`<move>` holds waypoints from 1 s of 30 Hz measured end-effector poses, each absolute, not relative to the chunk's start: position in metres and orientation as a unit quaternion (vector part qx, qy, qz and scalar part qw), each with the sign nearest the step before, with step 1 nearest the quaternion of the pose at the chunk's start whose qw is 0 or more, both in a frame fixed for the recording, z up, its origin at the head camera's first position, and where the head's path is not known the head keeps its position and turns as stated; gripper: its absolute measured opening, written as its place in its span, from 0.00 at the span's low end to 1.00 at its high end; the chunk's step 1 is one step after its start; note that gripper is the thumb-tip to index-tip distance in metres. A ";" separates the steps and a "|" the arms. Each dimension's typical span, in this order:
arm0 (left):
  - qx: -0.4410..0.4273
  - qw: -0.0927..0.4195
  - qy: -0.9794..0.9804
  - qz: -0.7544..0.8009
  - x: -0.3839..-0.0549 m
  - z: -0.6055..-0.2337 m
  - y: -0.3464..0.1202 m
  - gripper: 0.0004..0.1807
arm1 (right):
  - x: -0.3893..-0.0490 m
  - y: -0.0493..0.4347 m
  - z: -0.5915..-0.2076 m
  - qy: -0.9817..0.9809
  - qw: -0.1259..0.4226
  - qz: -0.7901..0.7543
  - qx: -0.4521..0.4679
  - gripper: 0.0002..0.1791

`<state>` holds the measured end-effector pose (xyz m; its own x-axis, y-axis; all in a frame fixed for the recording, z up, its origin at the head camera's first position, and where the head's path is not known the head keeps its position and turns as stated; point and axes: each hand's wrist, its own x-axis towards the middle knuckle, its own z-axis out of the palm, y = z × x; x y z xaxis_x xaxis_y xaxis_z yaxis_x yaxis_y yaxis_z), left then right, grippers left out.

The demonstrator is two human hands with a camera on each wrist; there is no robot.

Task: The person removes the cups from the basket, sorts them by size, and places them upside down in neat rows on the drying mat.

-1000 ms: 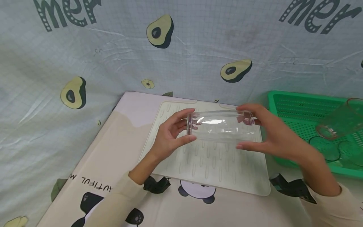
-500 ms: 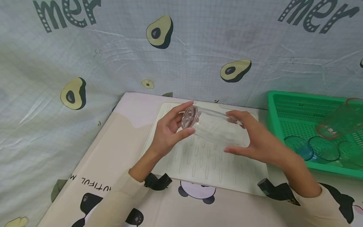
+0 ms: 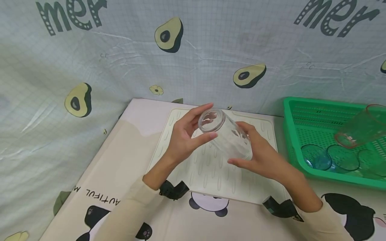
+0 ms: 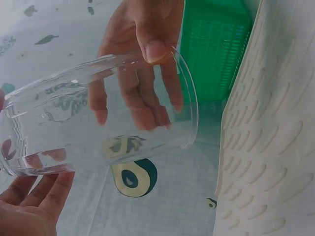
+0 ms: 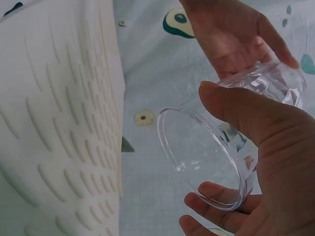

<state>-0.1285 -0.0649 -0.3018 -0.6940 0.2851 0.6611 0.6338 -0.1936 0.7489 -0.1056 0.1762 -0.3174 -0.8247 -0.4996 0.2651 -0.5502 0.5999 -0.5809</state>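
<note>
A clear drinking glass (image 3: 233, 142) is held tilted above a white ridged mat (image 3: 211, 182), its thick base raised and its open rim low and to the right. My left hand (image 3: 188, 139) grips the base end between thumb and fingers. Around the rim end, my right hand (image 3: 263, 155) has its thumb on the near side and its fingers on the far side. The right wrist view shows the round mouth of the glass (image 5: 202, 157) with several fingertips beneath its edge. Nothing is visible inside the glass.
At the right stands a green plastic basket (image 3: 346, 180). A pink-tinted glass (image 3: 352, 134) leans in it, beside a blue glass (image 3: 316, 159) and other glasses. Behind the table hangs a wall sheet (image 3: 205, 67) printed with avocados.
The glass has swung from nearly level to tilted, its base turning up towards the head camera. My right hand has moved left and slightly down, uncovering the blue glass in the basket.
</note>
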 end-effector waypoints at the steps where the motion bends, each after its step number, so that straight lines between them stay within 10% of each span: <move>1: -0.371 0.130 -0.623 -0.676 -0.128 -0.301 -0.064 0.36 | -0.106 0.175 -0.319 -0.892 0.037 0.341 0.295 0.58; 30: -0.384 0.084 -0.717 -0.576 -0.130 -0.300 -0.072 0.41 | -0.110 0.159 -0.345 -0.862 0.083 0.419 0.274 0.61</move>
